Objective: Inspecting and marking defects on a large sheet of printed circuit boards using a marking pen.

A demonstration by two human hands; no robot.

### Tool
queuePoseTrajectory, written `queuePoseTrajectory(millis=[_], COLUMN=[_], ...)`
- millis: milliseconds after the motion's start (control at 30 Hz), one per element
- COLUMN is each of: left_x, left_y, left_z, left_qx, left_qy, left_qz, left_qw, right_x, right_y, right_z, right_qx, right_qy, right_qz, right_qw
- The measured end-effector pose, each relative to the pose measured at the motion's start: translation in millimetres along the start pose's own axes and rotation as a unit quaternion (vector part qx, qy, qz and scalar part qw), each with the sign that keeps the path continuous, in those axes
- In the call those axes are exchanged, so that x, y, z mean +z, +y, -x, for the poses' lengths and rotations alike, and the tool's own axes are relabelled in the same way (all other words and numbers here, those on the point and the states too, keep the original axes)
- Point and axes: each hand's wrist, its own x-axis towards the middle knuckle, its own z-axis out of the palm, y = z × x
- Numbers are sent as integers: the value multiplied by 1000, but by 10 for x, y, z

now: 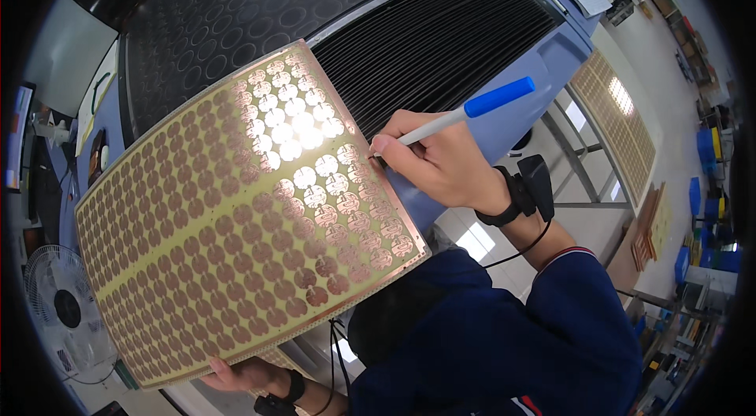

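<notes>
A large circuit board panel, yellow-green with rows of round copper patterns, is tilted in front of me. Light glares off its upper right part. My left hand grips the panel's near edge, thumb on top and the other fingers hidden beneath. In my right hand is a white marker pen with a blue cap on its back end. The pen's tip is at the panel's right edge; whether it touches the copper I cannot tell. My right fingers are closed round the barrel.
Behind the panel stands a blue machine with a ribbed black bed and a dark surface of circles. A white fan is at left. Another copper-patterned panel lies on a metal frame at right.
</notes>
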Motion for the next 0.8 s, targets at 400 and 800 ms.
queuePoseTrajectory(millis=[400, 800], left_x=[-22, -1711], left_y=[-5, 612], left_z=[14, 578], left_qx=[-12, -94], left_qy=[-45, 8], left_qz=[51, 419], left_qw=[998, 903], right_x=[-136, -185], right_y=[83, 436], right_z=[38, 148], right_qx=[97, 3], right_qy=[14, 180], right_qz=[-221, -323], right_qw=[970, 929])
